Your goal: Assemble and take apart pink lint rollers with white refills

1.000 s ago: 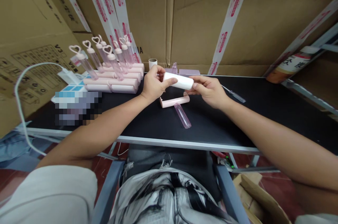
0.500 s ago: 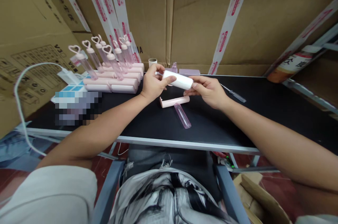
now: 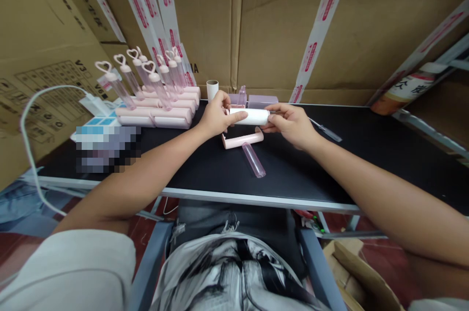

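Observation:
A white lint roll (image 3: 250,116) lies level in the air above the table, held between both hands. Its left end is gripped by my left hand (image 3: 216,114), thumb along the front. The fingertips of my right hand (image 3: 289,123) pinch the other end, where a small pink part shows. Just below, a pale pink half-round cover (image 3: 242,140) rests on the black tabletop. A clear pink tube handle (image 3: 254,160) extends from it toward the front edge.
Several pink lint rollers with heart-topped handles (image 3: 154,118) stand at left, beside a power strip with a white plug (image 3: 95,106). Behind my hands are a white tube (image 3: 212,90) and a lilac box (image 3: 263,101). A screwdriver (image 3: 330,134) and a bottle (image 3: 408,89) are at right.
The lint roll has turned from slanting down at the right to nearly level, its left end dropping slightly. Both hands keep hold of it; the cover and handle have stayed put.

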The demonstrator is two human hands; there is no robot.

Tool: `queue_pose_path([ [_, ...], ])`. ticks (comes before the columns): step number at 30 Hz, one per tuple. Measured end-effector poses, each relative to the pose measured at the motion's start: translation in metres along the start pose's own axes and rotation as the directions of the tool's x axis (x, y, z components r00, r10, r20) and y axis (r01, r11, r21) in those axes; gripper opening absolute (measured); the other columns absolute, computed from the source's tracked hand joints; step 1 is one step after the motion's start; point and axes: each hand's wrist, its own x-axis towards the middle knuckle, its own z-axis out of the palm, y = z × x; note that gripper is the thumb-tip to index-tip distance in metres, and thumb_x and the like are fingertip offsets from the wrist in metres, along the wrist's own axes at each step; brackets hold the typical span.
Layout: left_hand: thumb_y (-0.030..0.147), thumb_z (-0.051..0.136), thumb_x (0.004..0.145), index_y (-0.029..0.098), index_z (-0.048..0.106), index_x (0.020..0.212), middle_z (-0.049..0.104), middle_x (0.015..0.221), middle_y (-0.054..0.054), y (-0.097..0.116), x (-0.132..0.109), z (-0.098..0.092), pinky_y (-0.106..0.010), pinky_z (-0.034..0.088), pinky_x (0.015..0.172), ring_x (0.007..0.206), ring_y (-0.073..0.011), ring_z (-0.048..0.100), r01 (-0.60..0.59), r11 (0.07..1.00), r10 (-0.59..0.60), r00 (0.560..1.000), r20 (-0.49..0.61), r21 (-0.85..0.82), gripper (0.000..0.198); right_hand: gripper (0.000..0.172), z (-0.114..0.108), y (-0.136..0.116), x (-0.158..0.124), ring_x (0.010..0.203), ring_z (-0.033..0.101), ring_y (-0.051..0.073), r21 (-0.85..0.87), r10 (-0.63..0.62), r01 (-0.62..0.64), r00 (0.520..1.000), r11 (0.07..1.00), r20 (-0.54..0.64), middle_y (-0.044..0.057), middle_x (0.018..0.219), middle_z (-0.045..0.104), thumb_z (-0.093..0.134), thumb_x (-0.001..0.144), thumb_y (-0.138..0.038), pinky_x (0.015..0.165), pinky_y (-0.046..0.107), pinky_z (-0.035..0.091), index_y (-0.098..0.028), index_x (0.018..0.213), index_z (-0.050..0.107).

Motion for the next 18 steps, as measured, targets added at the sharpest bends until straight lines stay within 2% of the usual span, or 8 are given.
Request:
queue_pose_path([
  [2,0.050,0.092,0.078,0.025,0.049,0.094,0.059,0.074,0.006,-0.002,0.002,-0.001,-0.024,0.041,0.044,0.050,-0.0126,0.061,0.075,0.997,-0.077,0.995,0.067,0.025,0.052,0.035,0.001,0.001,0.001,0.067,0.080,0.020,-0.028,0.032,-0.031,0.999,0.999,0.022,0.003,0.079,0.079,0.090,0.076,-0.033,0.066,0.033,0.071,-0.020,0.103,0.072],
  [5,0.051,0.088,0.084,0.023,0.055,0.089,0.061,0.072,0.003,-0.004,0.005,-0.004,-0.024,0.041,0.042,0.049,-0.0145,0.063,0.145,0.983,-0.159,0.979,0.127,0.114,0.043,0.035,0.001,0.003,0.004,0.067,0.078,0.018,-0.045,0.038,-0.037,0.999,0.998,0.017,0.002,0.078,0.077,0.090,0.071,-0.030,0.062,0.030,0.068,-0.020,0.097,0.069],
  [8,0.055,0.085,0.087,0.022,0.058,0.086,0.063,0.070,0.001,-0.006,0.006,-0.007,-0.025,0.040,0.040,0.049,-0.0168,0.064,0.147,0.973,-0.174,0.974,0.147,0.175,0.043,0.037,-0.004,0.005,0.009,0.069,0.075,0.019,-0.101,-0.019,0.017,1.000,0.995,-0.018,0.000,0.077,0.073,0.090,0.065,-0.030,0.062,0.031,0.066,-0.022,0.092,0.066],
  [11,0.057,0.084,0.086,0.022,0.059,0.082,0.065,0.068,0.000,-0.010,0.008,-0.013,-0.025,0.040,0.040,0.049,-0.0168,0.064,0.133,0.961,-0.176,0.970,0.168,0.241,0.043,0.038,-0.020,0.004,0.012,0.071,0.071,0.020,-0.264,-0.105,0.090,0.993,0.960,-0.044,0.001,0.084,0.073,0.085,0.071,-0.036,0.061,0.035,0.064,-0.022,0.103,0.072],
  [14,0.058,0.086,0.083,0.022,0.061,0.079,0.066,0.066,-0.001,-0.013,0.010,-0.020,-0.024,0.041,0.040,0.048,-0.0163,0.063,0.139,0.948,-0.205,0.955,0.215,0.285,0.044,0.032,-0.037,-0.001,0.011,0.070,0.067,0.021,-0.556,-0.180,0.148,0.984,0.818,-0.003,0.005,0.088,0.077,0.076,0.082,-0.039,0.065,0.037,0.057,-0.021,0.108,0.079],
  [16,0.059,0.087,0.081,0.022,0.062,0.079,0.068,0.067,-0.002,-0.014,0.011,-0.025,-0.025,0.042,0.040,0.049,-0.0166,0.063,0.145,0.944,-0.221,0.946,0.239,0.297,0.045,0.021,-0.043,-0.006,0.007,0.071,0.067,0.022,-0.715,-0.192,0.190,0.978,0.673,0.079,0.005,0.085,0.079,0.074,0.085,-0.038,0.070,0.037,0.052,-0.022,0.097,0.081],
  [18,0.060,0.088,0.080,0.023,0.063,0.079,0.069,0.068,-0.002,-0.012,0.010,-0.030,-0.025,0.041,0.040,0.050,-0.0171,0.064,0.132,0.942,-0.215,0.944,0.249,0.310,0.044,0.015,-0.045,-0.010,0.002,0.072,0.068,0.022,-0.796,-0.152,0.235,0.972,0.557,0.180,0.004,0.082,0.079,0.074,0.087,-0.037,0.072,0.036,0.049,-0.023,0.087,0.080],
])
